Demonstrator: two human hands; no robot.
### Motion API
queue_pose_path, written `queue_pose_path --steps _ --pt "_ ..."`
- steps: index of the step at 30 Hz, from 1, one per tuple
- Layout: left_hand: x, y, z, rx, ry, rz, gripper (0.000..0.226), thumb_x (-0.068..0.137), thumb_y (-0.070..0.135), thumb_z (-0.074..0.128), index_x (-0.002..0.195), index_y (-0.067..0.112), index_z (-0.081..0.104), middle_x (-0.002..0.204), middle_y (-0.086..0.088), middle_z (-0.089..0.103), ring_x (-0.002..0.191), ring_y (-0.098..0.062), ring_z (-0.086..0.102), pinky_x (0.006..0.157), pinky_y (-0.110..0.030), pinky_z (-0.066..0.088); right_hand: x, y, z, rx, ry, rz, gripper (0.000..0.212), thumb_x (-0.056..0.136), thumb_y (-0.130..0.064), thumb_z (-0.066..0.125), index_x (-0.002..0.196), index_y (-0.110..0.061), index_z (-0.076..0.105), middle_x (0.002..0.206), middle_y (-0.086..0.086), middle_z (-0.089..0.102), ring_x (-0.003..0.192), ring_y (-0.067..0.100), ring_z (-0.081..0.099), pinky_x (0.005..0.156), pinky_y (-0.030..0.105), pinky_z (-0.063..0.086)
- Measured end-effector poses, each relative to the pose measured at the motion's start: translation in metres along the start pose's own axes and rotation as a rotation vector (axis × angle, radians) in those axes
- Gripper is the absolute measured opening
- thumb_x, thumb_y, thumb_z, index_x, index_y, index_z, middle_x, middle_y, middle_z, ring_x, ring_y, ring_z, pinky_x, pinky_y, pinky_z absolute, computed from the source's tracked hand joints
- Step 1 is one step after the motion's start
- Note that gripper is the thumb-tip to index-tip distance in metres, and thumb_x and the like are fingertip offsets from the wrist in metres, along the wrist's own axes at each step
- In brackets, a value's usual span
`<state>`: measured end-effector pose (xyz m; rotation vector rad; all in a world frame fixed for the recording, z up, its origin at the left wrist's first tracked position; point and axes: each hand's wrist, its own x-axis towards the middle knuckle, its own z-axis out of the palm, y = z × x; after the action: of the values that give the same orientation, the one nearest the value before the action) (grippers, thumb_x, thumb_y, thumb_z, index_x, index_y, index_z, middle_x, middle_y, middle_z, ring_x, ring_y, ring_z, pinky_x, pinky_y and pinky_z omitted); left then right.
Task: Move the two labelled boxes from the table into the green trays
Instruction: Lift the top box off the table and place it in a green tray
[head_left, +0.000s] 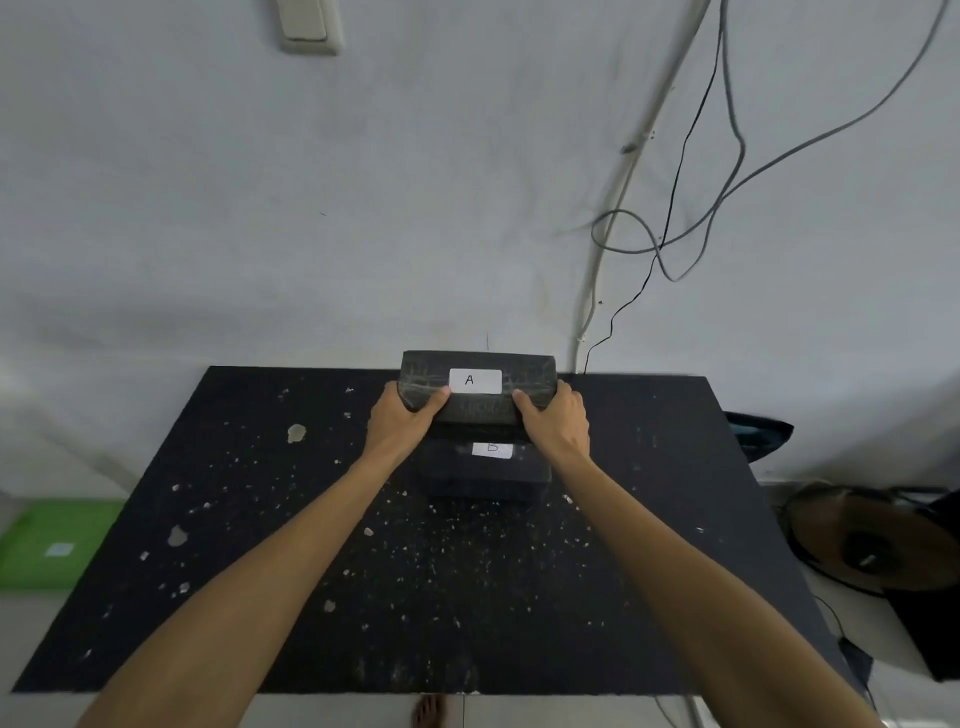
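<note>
A dark box with a white label "A" (475, 381) is held up above the black table (260, 545) near its far edge. My left hand (400, 421) grips its left end and my right hand (553, 421) grips its right end, thumbs on the top face. Below it, a second dark box with a white label "B" (488, 473) lies flat on the table, partly hidden by box A and my hands. One green tray (57, 540) lies on the floor to the left of the table.
The table is speckled with pale chips and stands against a grey wall with hanging cables (675, 218). A round dark fan (872, 540) and a black block sit on the floor to the right. A bare foot (430, 711) shows below the table's near edge.
</note>
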<state>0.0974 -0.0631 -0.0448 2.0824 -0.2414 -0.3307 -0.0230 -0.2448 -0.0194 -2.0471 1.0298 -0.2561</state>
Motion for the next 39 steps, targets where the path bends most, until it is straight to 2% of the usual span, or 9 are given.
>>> queue_pose_path --steps 3,7,15,17,22,26,31,35,39 --pt "-0.013 0.018 -0.025 -0.034 0.106 0.049 0.082 0.067 0.072 0.070 0.125 0.017 0.051 0.117 0.001 0.060 0.104 -0.016 0.059 0.090 -0.033 0.051 -0.016 -0.027 -0.009 0.031 0.021 -0.090 0.081 0.085 -0.063 0.062 0.144 -0.012 0.041 0.135 0.008 0.052 0.121 0.030 0.058 0.094 0.045 0.050" --pt "-0.035 0.032 -0.068 -0.069 0.223 0.100 0.081 0.067 0.070 0.072 0.125 0.019 0.049 0.116 0.003 0.060 0.105 -0.014 0.059 0.083 -0.026 0.047 -0.037 -0.062 -0.009 0.086 0.022 -0.203 0.084 0.082 -0.064 0.065 0.142 -0.012 0.039 0.133 0.007 0.051 0.118 0.029 0.058 0.090 0.043 0.050" --pt "-0.086 0.022 -0.170 -0.081 0.498 0.115 0.080 0.071 0.059 0.077 0.133 0.019 0.046 0.125 0.001 0.059 0.112 -0.016 0.058 0.092 -0.033 0.052 -0.094 -0.135 0.032 0.220 -0.108 -0.384 0.080 0.079 -0.060 0.070 0.139 -0.015 0.040 0.125 0.001 0.061 0.114 0.024 0.063 0.093 0.048 0.056" --pt "-0.096 0.017 -0.195 -0.076 0.555 0.131 0.080 0.072 0.060 0.076 0.134 0.020 0.046 0.126 0.000 0.060 0.112 -0.016 0.059 0.094 -0.035 0.053 -0.108 -0.153 0.045 0.241 -0.108 -0.430 0.080 0.078 -0.061 0.070 0.138 -0.017 0.041 0.125 0.000 0.062 0.113 0.022 0.063 0.093 0.047 0.056" --pt "-0.113 -0.002 -0.256 -0.062 0.668 0.163 0.081 0.068 0.072 0.071 0.131 0.027 0.046 0.116 0.012 0.059 0.104 -0.007 0.059 0.088 -0.027 0.052 -0.143 -0.196 0.080 0.282 -0.118 -0.526 0.080 0.078 -0.060 0.071 0.140 -0.020 0.041 0.128 -0.001 0.061 0.116 0.019 0.062 0.095 0.044 0.057" --pt "-0.113 -0.030 -0.308 -0.088 0.696 0.104 0.081 0.062 0.079 0.069 0.124 0.030 0.051 0.111 0.015 0.063 0.101 -0.004 0.062 0.089 -0.033 0.055 -0.167 -0.227 0.118 0.280 -0.162 -0.545 0.085 0.075 -0.066 0.069 0.143 -0.021 0.043 0.133 -0.003 0.058 0.120 0.018 0.060 0.098 0.044 0.055" --pt "-0.110 -0.081 -0.367 -0.064 0.646 0.014 0.074 0.067 0.077 0.065 0.120 0.027 0.053 0.111 0.008 0.064 0.103 -0.014 0.063 0.093 -0.045 0.054 -0.196 -0.255 0.184 0.189 -0.253 -0.504 0.083 0.077 -0.067 0.066 0.140 -0.016 0.049 0.130 0.003 0.054 0.123 0.023 0.055 0.101 0.048 0.052" --pt "-0.110 -0.128 -0.412 -0.064 0.612 -0.053 0.075 0.068 0.076 0.063 0.119 0.022 0.054 0.110 0.005 0.065 0.101 -0.015 0.064 0.091 -0.045 0.055 -0.219 -0.277 0.244 0.174 -0.357 -0.450 0.086 0.080 -0.063 0.069 0.144 -0.013 0.043 0.137 0.007 0.051 0.124 0.025 0.055 0.103 0.047 0.051" --pt "-0.109 -0.179 -0.464 -0.056 0.636 -0.118 0.065 0.073 0.070 0.066 0.115 0.022 0.054 0.107 0.004 0.064 0.098 -0.017 0.065 0.086 -0.039 0.055 -0.238 -0.302 0.305 0.161 -0.545 -0.424 0.076 0.084 -0.054 0.071 0.142 -0.012 0.046 0.131 0.006 0.060 0.101 0.015 0.057 0.085 0.030 0.050"
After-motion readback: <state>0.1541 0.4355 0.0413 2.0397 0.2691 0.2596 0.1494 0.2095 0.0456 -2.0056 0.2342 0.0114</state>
